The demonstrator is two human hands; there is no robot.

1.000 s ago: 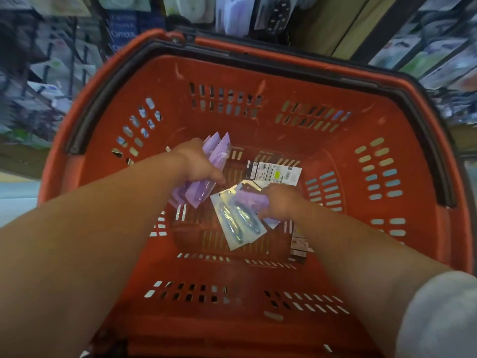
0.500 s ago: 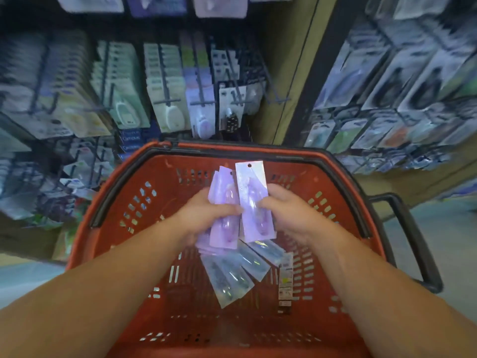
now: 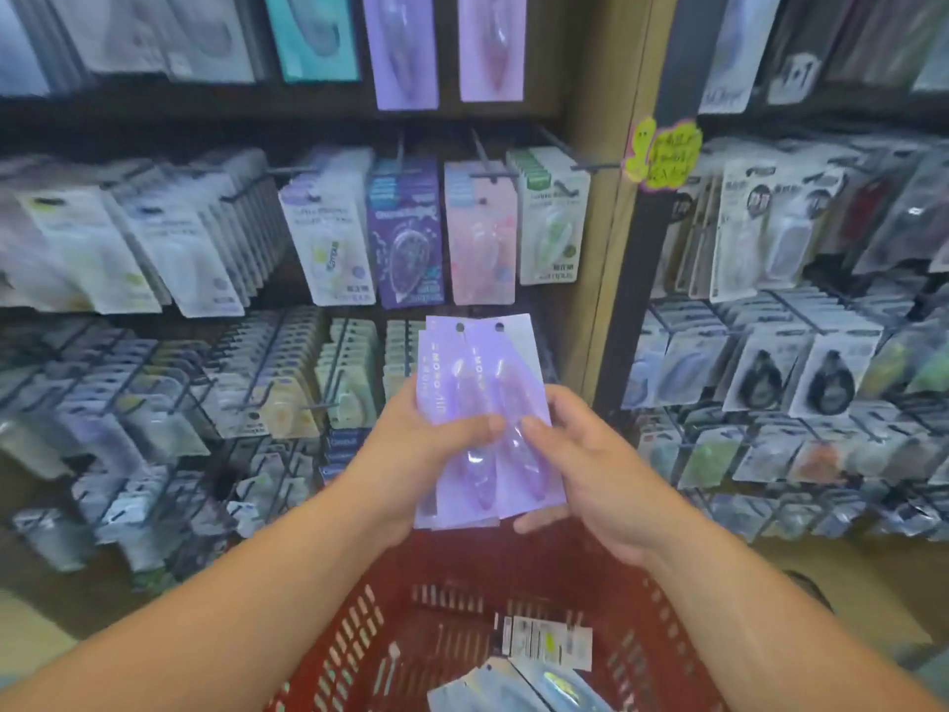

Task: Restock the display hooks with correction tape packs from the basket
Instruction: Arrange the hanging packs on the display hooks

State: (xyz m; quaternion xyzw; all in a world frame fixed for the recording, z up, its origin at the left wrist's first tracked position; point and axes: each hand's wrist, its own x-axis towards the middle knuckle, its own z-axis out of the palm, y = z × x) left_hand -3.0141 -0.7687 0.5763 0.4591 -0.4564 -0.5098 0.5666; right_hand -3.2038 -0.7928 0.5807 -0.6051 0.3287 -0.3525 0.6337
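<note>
A small stack of purple correction tape packs (image 3: 482, 382) stands upright in front of me, punch holes at the top. My left hand (image 3: 416, 449) grips the stack from the left, thumb across the front. My right hand (image 3: 590, 454) holds the right-hand pack, thumb on its face and fingers beneath. Below them is the red basket (image 3: 359, 644), with several more packs (image 3: 544, 644) lying on its floor. Display hooks (image 3: 493, 172) carrying hung packs fill the wall behind, and matching purple packs (image 3: 405, 48) hang in the top row.
A wooden upright (image 3: 611, 208) with a yellow-green tag (image 3: 667, 154) splits the display into a left panel and a right panel (image 3: 801, 352). Both panels are dense with hung packs on protruding metal hooks. A strip of floor shows at the far lower left.
Both hands lifted out of the basket with the purple packs and rose in front of the display. My view tilted up from the basket to the hooks.
</note>
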